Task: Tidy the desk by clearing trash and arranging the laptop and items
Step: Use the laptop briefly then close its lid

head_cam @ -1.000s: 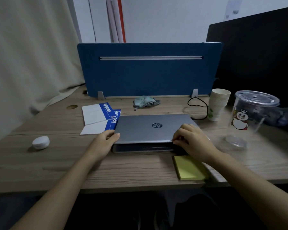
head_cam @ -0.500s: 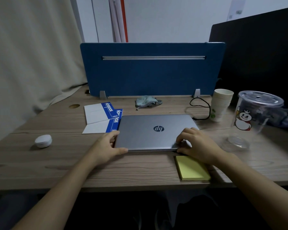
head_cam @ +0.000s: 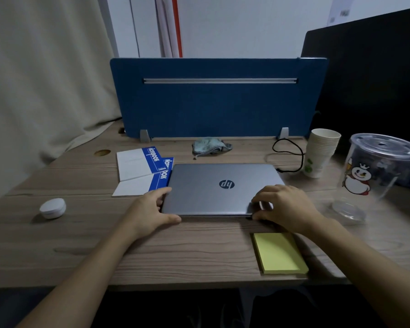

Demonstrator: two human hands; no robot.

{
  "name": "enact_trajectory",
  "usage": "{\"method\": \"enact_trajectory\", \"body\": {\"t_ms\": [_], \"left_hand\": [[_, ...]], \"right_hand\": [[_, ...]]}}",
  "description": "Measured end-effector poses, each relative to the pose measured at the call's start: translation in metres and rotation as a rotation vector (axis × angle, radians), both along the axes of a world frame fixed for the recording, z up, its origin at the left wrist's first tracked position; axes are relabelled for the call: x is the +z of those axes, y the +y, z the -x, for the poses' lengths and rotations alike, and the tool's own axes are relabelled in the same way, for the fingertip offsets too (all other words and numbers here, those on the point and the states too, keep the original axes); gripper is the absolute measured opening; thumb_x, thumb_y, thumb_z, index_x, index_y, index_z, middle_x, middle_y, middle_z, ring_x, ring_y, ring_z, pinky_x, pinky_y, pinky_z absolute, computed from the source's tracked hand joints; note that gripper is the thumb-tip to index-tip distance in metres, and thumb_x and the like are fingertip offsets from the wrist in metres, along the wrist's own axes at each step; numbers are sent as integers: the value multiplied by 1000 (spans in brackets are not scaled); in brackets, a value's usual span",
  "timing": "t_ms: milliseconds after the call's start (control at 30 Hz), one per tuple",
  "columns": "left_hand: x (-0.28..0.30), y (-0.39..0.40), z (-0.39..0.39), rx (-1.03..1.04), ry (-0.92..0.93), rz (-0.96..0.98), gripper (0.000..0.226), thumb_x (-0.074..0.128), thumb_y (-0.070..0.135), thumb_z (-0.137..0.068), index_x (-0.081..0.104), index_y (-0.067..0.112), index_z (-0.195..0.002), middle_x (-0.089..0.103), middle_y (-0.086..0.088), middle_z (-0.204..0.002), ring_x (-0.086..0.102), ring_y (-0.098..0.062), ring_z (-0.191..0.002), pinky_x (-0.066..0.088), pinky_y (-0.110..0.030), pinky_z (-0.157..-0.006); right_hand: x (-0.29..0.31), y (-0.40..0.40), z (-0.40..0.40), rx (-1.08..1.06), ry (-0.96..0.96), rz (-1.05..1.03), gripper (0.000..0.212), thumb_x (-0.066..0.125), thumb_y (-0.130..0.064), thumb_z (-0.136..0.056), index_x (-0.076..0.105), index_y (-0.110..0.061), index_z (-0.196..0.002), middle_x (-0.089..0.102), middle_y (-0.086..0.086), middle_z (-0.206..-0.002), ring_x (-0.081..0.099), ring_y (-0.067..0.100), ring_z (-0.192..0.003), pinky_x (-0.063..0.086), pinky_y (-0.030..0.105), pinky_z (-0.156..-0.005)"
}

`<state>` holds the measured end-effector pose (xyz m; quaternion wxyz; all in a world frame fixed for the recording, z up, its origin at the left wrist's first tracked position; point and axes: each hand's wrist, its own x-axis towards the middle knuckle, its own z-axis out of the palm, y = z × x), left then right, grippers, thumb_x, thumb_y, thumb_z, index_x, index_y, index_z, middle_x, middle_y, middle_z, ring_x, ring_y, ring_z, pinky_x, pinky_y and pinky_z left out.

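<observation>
A closed silver laptop (head_cam: 213, 185) lies flat in the middle of the wooden desk (head_cam: 81, 245). My left hand (head_cam: 149, 213) grips its near left corner, thumb along the front edge. My right hand (head_cam: 285, 205) holds the near right corner, fingers on the lid. Two blue-and-white notebooks (head_cam: 142, 170) lie to the left, partly under the laptop's edge. A yellow sticky-note pad (head_cam: 279, 253) sits at the desk's front edge. A crumpled cloth (head_cam: 211, 146) lies behind the laptop.
A blue divider panel (head_cam: 218, 98) stands at the back. On the right are a stack of paper cups (head_cam: 320, 152), a clear lidded plastic cup (head_cam: 376, 171) and a black cable (head_cam: 291, 155). A small white case (head_cam: 52, 207) rests on the left.
The laptop lid, slightly ajar a second ago, is now fully shut and flat. Both hands stay at the near corners.
</observation>
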<state>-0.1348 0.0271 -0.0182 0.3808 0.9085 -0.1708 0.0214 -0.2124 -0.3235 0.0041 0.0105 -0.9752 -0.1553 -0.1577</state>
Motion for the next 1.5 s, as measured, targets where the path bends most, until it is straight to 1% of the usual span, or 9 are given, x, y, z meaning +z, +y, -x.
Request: {"method": "enact_trajectory", "body": {"t_ms": [200,400,633,933,1100,1267,1367,1433,1500], "left_hand": [[3,-9,-18,27,-25,-53,88,87,41,-65,47,25,-142,58,-2,-133,54,-11,-106,49,-30,-89],[2,-20,-42,78,-28,-85,86,86,46,-64,49,25,-140,61,-3,-126,54,-13,-99,45,-25,-80],[3,-24,-71,127,-33,-233,89,77,66,-61,44,38,-139,60,5,-124,56,-15,-100,53,-38,-79],[3,-32,-102,127,-20,-228,83,77,58,-70,42,35,-141,57,4,-130,53,-18,-115,55,-40,-84],[2,-36,-117,142,-30,-255,85,77,61,-68,41,37,-141,58,3,-129,56,-19,-111,54,-37,-80],[2,-40,-131,152,-23,-267,87,77,62,-67,39,39,-142,56,4,-134,54,-19,-116,52,-37,-82],[3,-39,-137,141,-16,-279,89,76,65,-65,38,41,-142,56,5,-133,54,-18,-116,51,-36,-82],[7,-37,-142,101,13,-289,92,76,68,-62,38,43,-141,52,7,-138,53,-16,-117,51,-38,-87],[12,-34,-147,44,41,-246,90,73,73,-60,41,43,-139,47,10,-142,51,-13,-117,49,-37,-89]], "right_hand": [[1,-2,-17,6,-2,11,30,54,-59,-85,67,-41,-105,66,-19,-103,58,3,-86,52,27,-64],[-4,-8,-43,-32,-34,32,23,60,-51,-86,69,-36,-102,69,-15,-104,63,8,-88,50,23,-61],[-3,-12,-73,-46,-35,68,26,57,-52,-88,68,-35,-105,67,-14,-106,62,10,-90,53,27,-61],[-4,-14,-101,-82,-69,56,26,61,-51,-87,70,-33,-103,69,-13,-105,64,13,-89,46,27,-59],[-4,-16,-115,-93,-57,53,27,60,-52,-86,70,-33,-102,68,-13,-105,64,13,-90,53,31,-60],[-6,-20,-128,-86,-77,36,23,67,-49,-82,71,-31,-96,71,-11,-99,66,14,-82,49,28,-55],[-5,-24,-134,-60,-58,24,28,59,-53,-83,70,-33,-99,69,-12,-99,63,12,-82,47,25,-55],[-2,-25,-139,-18,-7,4,36,48,-60,-84,68,-35,-102,67,-15,-100,60,7,-84,43,20,-61],[3,-23,-149,0,37,-78,45,41,-66,-85,67,-34,-102,67,-14,-101,59,6,-87,49,23,-69]]}}
